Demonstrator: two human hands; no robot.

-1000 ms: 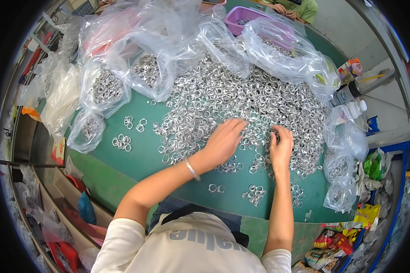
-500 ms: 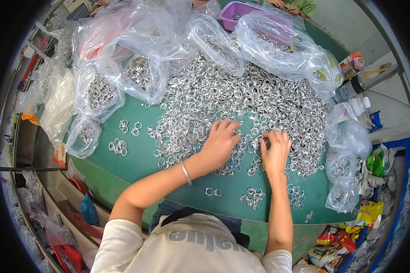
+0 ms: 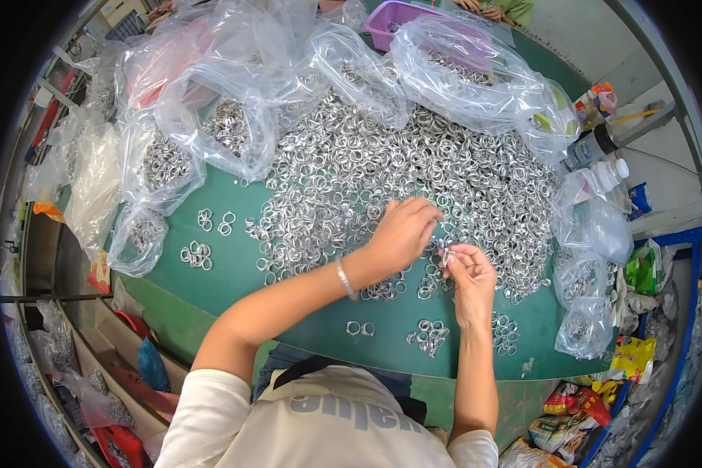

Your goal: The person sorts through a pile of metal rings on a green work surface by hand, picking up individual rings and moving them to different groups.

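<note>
Silver ring heap point(image 3: 487, 195), some room before near edge of green table point(image 3: 210, 288)

You're in what looks like a workshop: your green worktable point(image 3: 234, 274) bears heaped metal rings point(image 3: 476, 179) and filled plastic bags point(image 3: 165, 165), with a co-worker point(image 3: 516, 9) opposite.

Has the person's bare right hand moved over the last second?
Yes: the bare right hand has drawn back toward the near edge of the green tabletop, now closer to the small unmoved cluster of silver metal rings lying there.
</note>
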